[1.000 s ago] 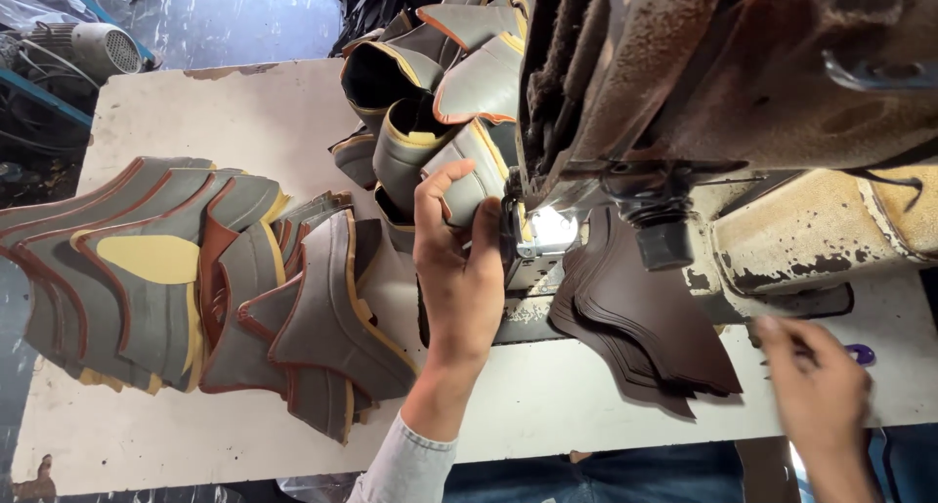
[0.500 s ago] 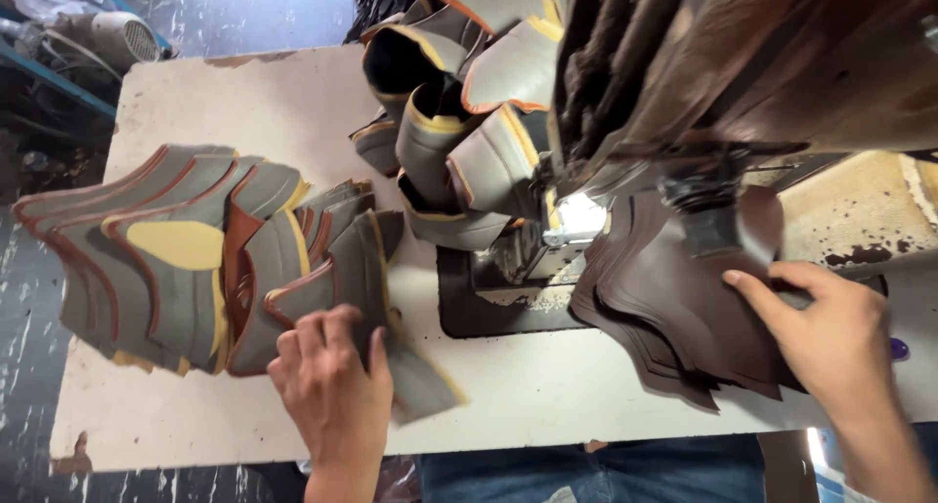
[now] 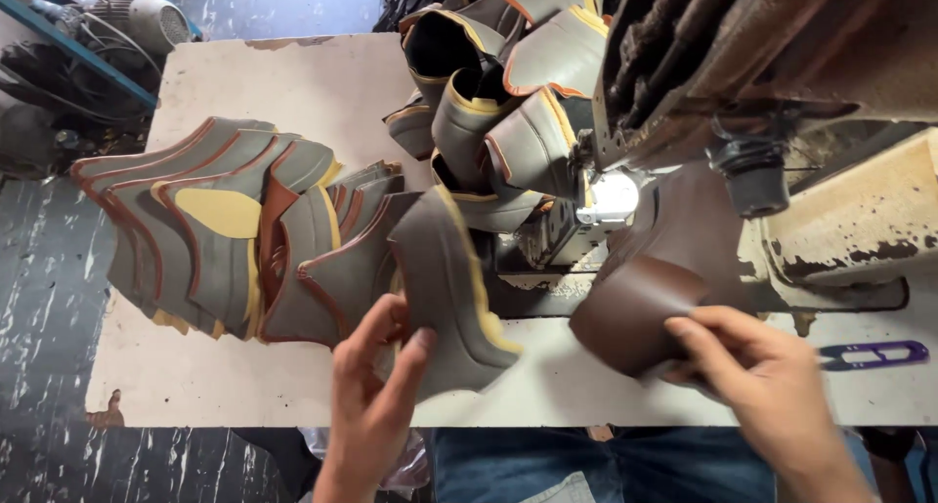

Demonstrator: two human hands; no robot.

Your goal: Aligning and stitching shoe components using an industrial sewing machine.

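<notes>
Grey leather panel (image 3: 445,288), yellow-edged, is now lifted off the fanned stack (image 3: 225,234) in your left hand (image 3: 376,405), fingers closed on its lower edge. Your right hand (image 3: 757,386) has curled up a brown piece (image 3: 635,313), pinched shut, below the sewing machine (image 3: 684,83).

Worn cream table (image 3: 293,83) w/ fanned grey shoe pieces (image 3: 215,239), sewing machine (image 3: 782,122) & purple snips (image 3: 874,354) on it.

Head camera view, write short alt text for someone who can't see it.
At a sewing machine, the left hand lifts a grey shoe piece while the right hand bends a brown leather piece on a worn table.
</notes>
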